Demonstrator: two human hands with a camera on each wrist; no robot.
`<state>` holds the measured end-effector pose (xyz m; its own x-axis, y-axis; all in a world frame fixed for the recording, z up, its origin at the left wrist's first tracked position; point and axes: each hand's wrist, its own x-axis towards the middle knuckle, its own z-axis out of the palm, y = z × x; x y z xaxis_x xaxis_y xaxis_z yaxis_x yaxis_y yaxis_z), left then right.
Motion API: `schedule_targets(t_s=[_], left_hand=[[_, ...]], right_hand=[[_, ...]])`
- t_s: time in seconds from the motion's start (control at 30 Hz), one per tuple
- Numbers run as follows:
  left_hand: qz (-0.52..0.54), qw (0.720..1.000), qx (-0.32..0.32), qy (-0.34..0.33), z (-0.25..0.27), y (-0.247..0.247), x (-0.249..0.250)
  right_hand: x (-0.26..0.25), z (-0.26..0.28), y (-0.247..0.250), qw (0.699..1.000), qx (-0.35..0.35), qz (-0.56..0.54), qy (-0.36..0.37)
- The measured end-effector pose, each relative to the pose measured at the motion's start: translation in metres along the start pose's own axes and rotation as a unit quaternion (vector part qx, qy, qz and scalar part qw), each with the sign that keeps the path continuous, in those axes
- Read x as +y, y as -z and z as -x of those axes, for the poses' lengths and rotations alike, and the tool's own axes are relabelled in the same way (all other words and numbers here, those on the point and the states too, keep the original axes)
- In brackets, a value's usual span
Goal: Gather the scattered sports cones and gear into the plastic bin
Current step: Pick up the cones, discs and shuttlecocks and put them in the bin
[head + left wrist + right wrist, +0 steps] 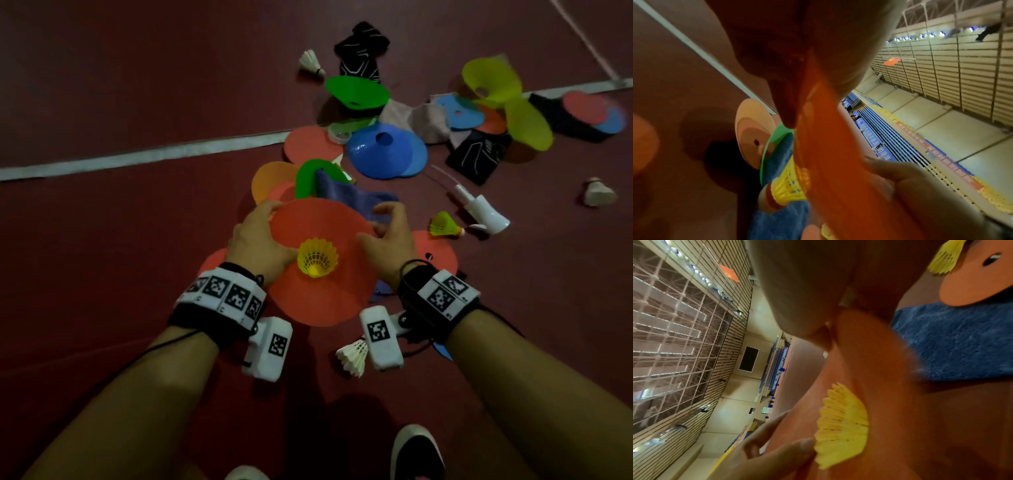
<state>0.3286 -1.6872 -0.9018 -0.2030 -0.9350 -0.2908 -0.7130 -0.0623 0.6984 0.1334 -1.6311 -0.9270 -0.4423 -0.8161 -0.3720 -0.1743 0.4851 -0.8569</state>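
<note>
two hands, left hand [255,240] and right hand [388,236], fingers gripping flat orange plastic disc cone [322,219]; yellow plastic shuttlecock [317,257] pokes through its centre.

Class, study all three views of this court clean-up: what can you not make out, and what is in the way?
- The plastic bin: in no view.
- Left hand's fingertips: under the orange disc in the head view.
- Yellow shuttlecock's cork: head view hides it below the disc; the left wrist view shows it.
- Blue towel: partly covered by disc and right hand.
- Far yellow cones: blurred.
</note>
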Motion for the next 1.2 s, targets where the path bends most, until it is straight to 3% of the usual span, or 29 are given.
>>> schedule_targets(t_s=[0.2,0.27,0.33,0.47,0.53,0.63,0.7,0.83,1.0,1.13,1.2], left_hand=[[0.094,0.995,0.025,0.008,-0.009,-0.005,0.01],[0.073,0.997,0.033,-0.003,-0.009,-0.009,0.013],[0.053,0.998,0.025,-0.017,-0.006,-0.014,0.015],[0.051,0.998,-0.001,-0.03,-0.003,-0.022,0.015],[0.06,0.998,-0.008,-0.029,-0.003,-0.025,0.017],[0.059,0.998,-0.026,-0.027,0.0,-0.033,0.022],[0.065,0.997,-0.03,-0.03,0.0,-0.038,0.023],[0.078,0.996,-0.034,-0.028,-0.005,-0.044,0.026],[0.101,0.994,-0.048,-0.019,-0.006,-0.055,0.037],[0.133,0.99,-0.04,-0.022,-0.01,-0.072,0.049],[0.156,0.987,-0.035,-0.021,-0.013,-0.081,0.056]], right_hand=[[0.014,0.008,0.009,0.982,0.023,-0.102,-0.158],[0.036,0.011,0.006,0.977,0.008,-0.025,-0.21],[0.063,0.013,0.004,0.965,-0.067,0.095,-0.233],[0.119,0.023,-0.025,0.903,-0.187,0.312,-0.227],[0.132,0.031,-0.037,0.873,-0.202,0.357,-0.262],[0.155,0.036,-0.039,0.866,-0.199,0.352,-0.294],[0.168,0.037,-0.04,0.879,-0.181,0.34,-0.282],[0.179,0.046,-0.032,0.841,-0.168,0.438,-0.269],[0.184,0.043,-0.007,0.88,-0.17,0.386,-0.217],[0.168,0.007,0.029,0.942,-0.042,0.282,-0.177],[0.156,-0.012,0.051,0.953,0.015,0.247,-0.177]])
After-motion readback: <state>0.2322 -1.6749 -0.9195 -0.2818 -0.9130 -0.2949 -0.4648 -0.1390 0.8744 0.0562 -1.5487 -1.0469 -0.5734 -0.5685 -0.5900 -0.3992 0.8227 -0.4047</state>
